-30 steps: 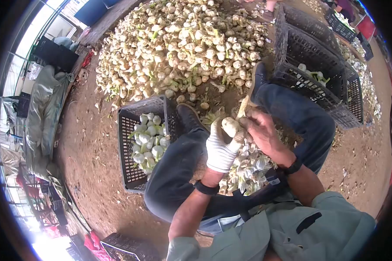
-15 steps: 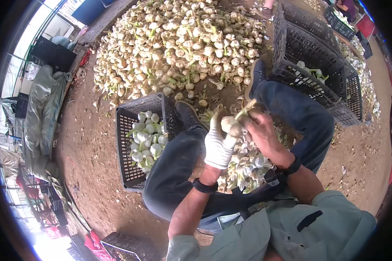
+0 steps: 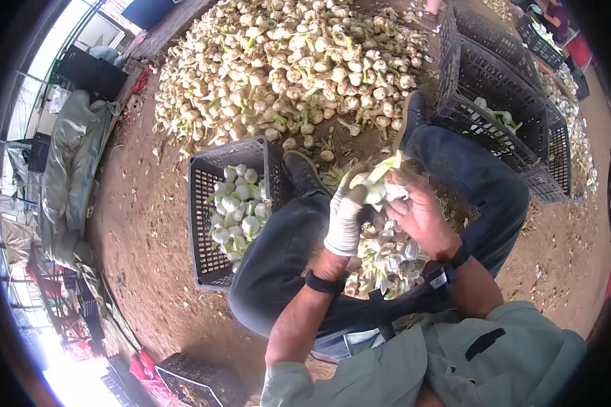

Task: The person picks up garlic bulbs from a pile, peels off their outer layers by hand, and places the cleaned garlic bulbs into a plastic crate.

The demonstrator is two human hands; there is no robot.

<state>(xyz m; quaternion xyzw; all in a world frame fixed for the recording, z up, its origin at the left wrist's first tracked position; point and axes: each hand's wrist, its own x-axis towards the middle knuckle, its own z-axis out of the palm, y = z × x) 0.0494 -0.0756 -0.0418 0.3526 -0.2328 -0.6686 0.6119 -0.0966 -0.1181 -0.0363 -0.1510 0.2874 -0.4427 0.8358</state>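
Note:
My left hand (image 3: 345, 220), in a white glove, is closed around a garlic bulb (image 3: 372, 192) between my knees. The bulb's pale green stem (image 3: 387, 166) points up and away from me. My bare right hand (image 3: 421, 211) is closed at the bulb's right side, its fingers on loose white skin (image 3: 396, 192); the fingertips are partly hidden and slightly blurred. Below both hands lies a heap of garlic peelings (image 3: 390, 261) on the ground. Left of my leg, a black crate (image 3: 204, 203) holds several cleaned, white garlic bulbs (image 3: 231, 203).
A big pile of unpeeled garlic (image 3: 285, 74) lies beyond my feet. Stacked black crates (image 3: 502, 78) stand at the right, with a few bulbs inside. A person (image 3: 557, 19) sits at the far right. Covered material (image 3: 71, 176) lines the left side.
The garlic bulb has turned and shows whiter, with its stem tilted up. My right hand has moved from the stem down to the bulb's side, and skin has come loose there.

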